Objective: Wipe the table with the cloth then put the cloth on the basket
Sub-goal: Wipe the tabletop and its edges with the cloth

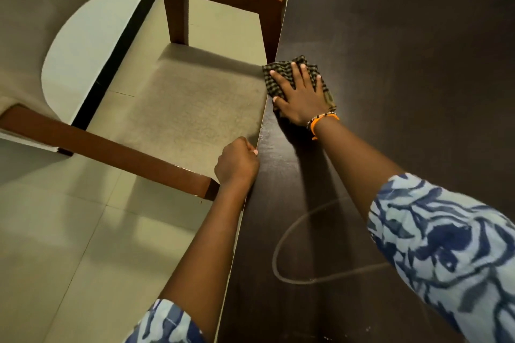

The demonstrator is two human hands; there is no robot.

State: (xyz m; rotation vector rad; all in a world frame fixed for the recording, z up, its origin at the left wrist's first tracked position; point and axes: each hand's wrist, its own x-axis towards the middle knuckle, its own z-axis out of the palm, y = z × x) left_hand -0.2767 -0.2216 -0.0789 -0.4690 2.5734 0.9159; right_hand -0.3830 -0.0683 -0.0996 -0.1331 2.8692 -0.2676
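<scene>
Your right hand [302, 97] lies flat on the checked cloth [281, 71], fingers spread apart, pressing it onto the dark table [404, 64] at the table's left edge. One corner of the cloth hangs just over that edge. Your left hand [237, 163] is closed in a fist, fingers curled together, touching the same edge nearer you. A chair [181, 108] with wooden arms stands just beside the table, its seat tucked against the edge. A thin looped line [281, 267] marks the tabletop near you.
</scene>
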